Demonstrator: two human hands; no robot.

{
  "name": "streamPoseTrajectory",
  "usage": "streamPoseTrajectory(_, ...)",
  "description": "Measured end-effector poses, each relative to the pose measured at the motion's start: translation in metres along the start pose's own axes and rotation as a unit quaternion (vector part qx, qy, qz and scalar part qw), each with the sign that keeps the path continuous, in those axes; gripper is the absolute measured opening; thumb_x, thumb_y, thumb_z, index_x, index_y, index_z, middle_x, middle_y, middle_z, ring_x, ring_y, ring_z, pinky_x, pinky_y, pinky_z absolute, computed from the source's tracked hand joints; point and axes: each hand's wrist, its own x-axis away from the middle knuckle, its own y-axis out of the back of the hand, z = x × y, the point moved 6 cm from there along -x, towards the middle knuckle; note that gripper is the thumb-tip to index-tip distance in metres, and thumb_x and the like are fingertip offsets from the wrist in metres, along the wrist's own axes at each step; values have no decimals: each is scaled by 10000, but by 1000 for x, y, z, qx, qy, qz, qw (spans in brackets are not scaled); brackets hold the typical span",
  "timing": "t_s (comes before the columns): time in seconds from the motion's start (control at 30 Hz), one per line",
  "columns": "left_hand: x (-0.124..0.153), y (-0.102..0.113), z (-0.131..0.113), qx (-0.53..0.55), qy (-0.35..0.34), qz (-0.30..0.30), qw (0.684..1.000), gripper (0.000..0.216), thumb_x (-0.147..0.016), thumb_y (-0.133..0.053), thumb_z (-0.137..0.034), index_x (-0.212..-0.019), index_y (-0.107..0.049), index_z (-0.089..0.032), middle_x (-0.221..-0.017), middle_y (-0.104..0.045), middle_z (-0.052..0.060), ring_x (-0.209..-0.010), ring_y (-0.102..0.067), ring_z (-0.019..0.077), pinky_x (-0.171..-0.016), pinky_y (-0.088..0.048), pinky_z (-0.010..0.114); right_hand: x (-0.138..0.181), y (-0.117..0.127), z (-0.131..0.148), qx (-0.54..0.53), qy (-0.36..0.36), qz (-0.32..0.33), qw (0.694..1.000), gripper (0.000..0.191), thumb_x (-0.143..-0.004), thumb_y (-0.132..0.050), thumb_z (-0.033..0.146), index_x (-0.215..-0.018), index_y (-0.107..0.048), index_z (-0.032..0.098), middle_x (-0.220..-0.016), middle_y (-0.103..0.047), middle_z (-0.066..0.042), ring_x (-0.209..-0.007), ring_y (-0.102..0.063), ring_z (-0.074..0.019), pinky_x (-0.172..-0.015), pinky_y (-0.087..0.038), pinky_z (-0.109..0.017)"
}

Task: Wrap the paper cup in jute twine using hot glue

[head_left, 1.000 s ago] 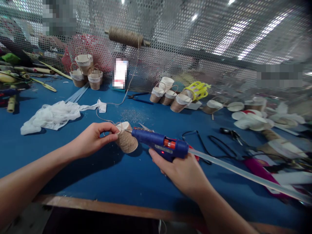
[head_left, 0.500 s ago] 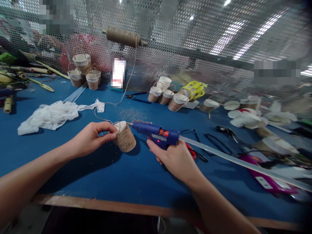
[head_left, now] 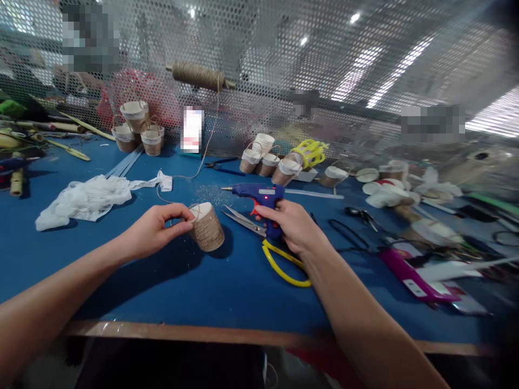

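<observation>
My left hand [head_left: 156, 229] pinches the end of a small twine-wrapped cup [head_left: 208, 229], where a strand of twine also runs. The cup lies tilted on the blue table, its pale flat end facing up and back. My right hand [head_left: 298, 224] grips the handle of a blue glue gun [head_left: 251, 190], with a finger by its red trigger. The gun's nozzle points left, above the cup's far side, apart from it. A clear glue stick [head_left: 314, 193] extends from its rear. Scissors [head_left: 286, 274] with yellow handles lie beneath the gun, partly covered by it.
A twine spool [head_left: 198, 75] hangs on the perforated metal screen. White gauze [head_left: 87, 200] lies left; finished little buckets [head_left: 152, 141] stand behind it, with more cups [head_left: 286, 172] at the back. A magenta power strip [head_left: 417, 275] and clutter lie right. The table's front edge [head_left: 182, 332] is near me.
The glue gun in my right hand has moved up and away from the cup, and its angle has changed. The yellow-handled scissors now show beneath it. My left hand stays at the cup.
</observation>
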Motion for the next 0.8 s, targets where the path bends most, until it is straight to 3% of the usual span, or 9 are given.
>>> streamPoseTrajectory(0.13, 1, 0, -3, 10, -4, 7, 1000, 168, -807, -481, -266, -798, -593, -140, -803, -653, 41, -778, -580, 156, -757, -459, 304, -22, 4, -12, 87, -31, -6, 996, 202, -814, -533, 282, -696, -578, 124, -673, -604, -34, -559, -538, -91, -535, -444, -226)
streamPoseTrajectory(0.33, 4, 0, -12, 20, 4, 24, 1000, 173, -800, -489, -265, -818, -605, -138, -846, -659, 57, -788, -586, 160, -754, -460, 300, -45, 8, -29, 247, -78, -17, 966, 289, -874, -503, 330, -1093, -539, 145, -1050, -582, -68, -857, -590, -162, -723, -503, -355)
streamPoseTrajectory(0.5, 6, -1, -17, 49, 5, 57, 997, 177, -794, -502, -268, -835, -611, -135, -868, -667, 66, -821, -599, 173, -770, -469, 309, -50, 7, -22, 345, -32, -36, 937, 280, -866, -515, 310, -1103, -549, 166, -1156, -545, -83, -988, -552, -202, -836, -457, -408)
streamPoseTrajectory(0.6, 7, -2, -20, 63, 2, 75, 995, 174, -796, -504, -268, -827, -616, -138, -885, -675, 63, -841, -604, 177, -789, -465, 307, -36, -1, -1, 362, 32, -37, 931, 228, -868, -497, 217, -1037, -592, 95, -1188, -526, -158, -1114, -474, -259, -947, -344, -469)
streamPoseTrajectory(0.63, 7, -3, -21, 66, 0, 86, 994, 172, -799, -503, -263, -826, -618, -138, -889, -677, 62, -844, -604, 174, -792, -463, 302, -27, -7, 9, 358, 61, -25, 931, 220, -873, -475, 191, -1001, -613, 76, -1191, -526, -183, -1145, -446, -271, -975, -306, -460)
streamPoseTrajectory(0.7, 9, -5, -23, 78, -6, 109, 991, 168, -805, -500, -249, -833, -625, -141, -891, -679, 56, -839, -603, 165, -790, -461, 287, -7, -25, 29, 334, 125, 42, 933, 221, -877, -472, 228, -994, -636, 138, -1163, -576, -108, -1106, -486, -209, -967, -334, -356)
streamPoseTrajectory(0.77, 10, -7, -25, 96, -8, 131, 987, 162, -807, -502, -241, -835, -629, -145, -875, -681, 46, -819, -604, 156, -777, -463, 271, 14, -47, 46, 290, 177, 135, 931, 272, -915, -386, 294, -1020, -630, 236, -1139, -609, 3, -978, -557, -128, -843, -422, -258)
streamPoseTrajectory(0.8, 11, -7, -25, 106, -7, 139, 985, 157, -806, -507, -239, -832, -631, -146, -862, -682, 42, -807, -604, 153, -768, -465, 266, 25, -61, 55, 227, 218, 213, 925, 320, -930, -329, 300, -1046, -614, 212, -1164, -598, -12, -939, -567, -122, -778, -441, -249)
